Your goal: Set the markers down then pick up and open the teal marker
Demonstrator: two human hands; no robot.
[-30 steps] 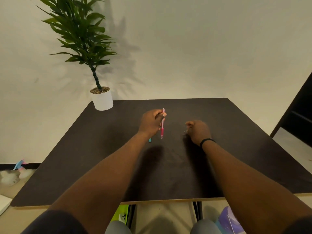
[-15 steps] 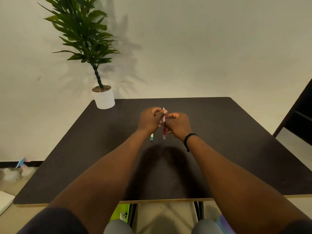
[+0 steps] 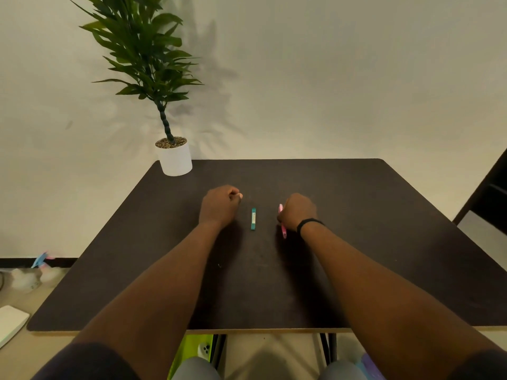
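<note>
A: Report the position and condition of both hands.

B: The right hand point(image 3: 297, 212) rests on the dark worktop point(image 3: 384, 242), right of centre. Its fingers are curled round a pink pen point(image 3: 282, 221), which shows above and below the fist on its inner side. The pen runs roughly front to back, its lower end close to the worktop surface. A black band point(image 3: 310, 222) sits on the right wrist.

A: And the left hand?

B: The left hand point(image 3: 219, 205) lies left of centre, fingers clenched into a fist. A small pale piece point(image 3: 241, 196) shows at the fingertips; whether this is a held part or a nail cannot be determined from this view.

A: What lies between them?

B: A teal pen cap point(image 3: 253, 218) lies flat on the worktop, midway between the hands and touching neither. Its long axis runs front to back. It carries a small light label on its upper face.

A: Other items in the area?

B: A potted plant point(image 3: 153, 64) in a white pot point(image 3: 175, 160) stands at the far left corner of the worktop, well apart from the hands. A white object point(image 3: 11, 323) lies on the floor at the left. A green item point(image 3: 192, 349) shows under the near edge of the worktop.
</note>
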